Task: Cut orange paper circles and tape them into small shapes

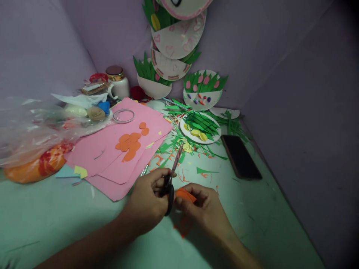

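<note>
My left hand (148, 198) is closed around the black handles of a pair of scissors (176, 160), whose blades point up and away from me. The blades look closed together. Close beside it, my right hand (206, 205) pinches a piece of orange paper (186, 194) between thumb and fingers. The paper is near the scissor handles, apart from the blades. Small orange offcuts (183, 226) lie on the table beneath my hands. Several orange paper ovals (129, 144) rest on the pink paper sheets (112, 185) to the left.
A paper plate (183, 130) holds green strips and yellow ovals. Right of it lies a phone (241, 157). Green scraps (164, 145) litter the middle. Decorated plates (203, 97) lean on the wall. Plastic bags (36, 127), a mug (120, 87) and a ring of tape (123, 116) are left.
</note>
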Tool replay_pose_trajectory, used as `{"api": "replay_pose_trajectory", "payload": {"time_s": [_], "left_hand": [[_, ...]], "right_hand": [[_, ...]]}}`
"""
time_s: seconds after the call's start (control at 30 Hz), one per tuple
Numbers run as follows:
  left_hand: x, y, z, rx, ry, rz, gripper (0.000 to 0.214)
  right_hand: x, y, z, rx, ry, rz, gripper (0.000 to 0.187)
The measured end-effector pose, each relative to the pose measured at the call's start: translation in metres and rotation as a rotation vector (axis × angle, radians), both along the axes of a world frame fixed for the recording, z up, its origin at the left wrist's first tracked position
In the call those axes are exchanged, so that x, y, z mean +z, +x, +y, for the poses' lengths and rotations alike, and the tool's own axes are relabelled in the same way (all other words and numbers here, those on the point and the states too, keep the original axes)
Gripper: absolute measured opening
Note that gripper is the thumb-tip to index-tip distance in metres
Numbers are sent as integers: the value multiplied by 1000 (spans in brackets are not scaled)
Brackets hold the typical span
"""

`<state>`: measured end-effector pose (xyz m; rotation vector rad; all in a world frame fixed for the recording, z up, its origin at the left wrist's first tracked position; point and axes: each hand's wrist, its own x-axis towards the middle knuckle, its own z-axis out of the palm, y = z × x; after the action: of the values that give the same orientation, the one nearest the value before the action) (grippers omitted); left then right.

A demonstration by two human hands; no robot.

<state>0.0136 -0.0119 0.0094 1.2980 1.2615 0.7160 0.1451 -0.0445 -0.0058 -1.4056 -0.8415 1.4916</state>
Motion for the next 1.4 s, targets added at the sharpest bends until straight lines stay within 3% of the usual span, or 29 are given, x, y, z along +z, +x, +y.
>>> {"api": "replay_pose_trajectory", "payload": {"time_s": [0.2, 0.4, 0.5, 0.6, 0.93, 1.23, 1.4], "left_hand": [[-4, -2, 1, -41, -13, -12, 35], [-2, -10, 1, -287, 254, 393, 31], [3, -12, 0, -420, 289, 470, 31], [4, -13, -1, -471, 323, 484, 43], [1, -14, 0, -489, 351, 499, 49], [7, -15, 3, -511, 333, 482, 32], [6, -16, 3, -481, 338, 450, 36]], "right_hand": [[-8, 6, 0, -82, 11, 114, 18], [-10, 25, 8, -231, 82, 220, 16], [-9, 29, 11, -239, 144, 211, 14], [-8, 28, 11, -226, 174, 195, 13], [-5, 26, 11, -194, 176, 188, 15], [-6, 25, 9, -168, 178, 204, 13], [-6, 27, 9, -150, 194, 185, 14]]}}
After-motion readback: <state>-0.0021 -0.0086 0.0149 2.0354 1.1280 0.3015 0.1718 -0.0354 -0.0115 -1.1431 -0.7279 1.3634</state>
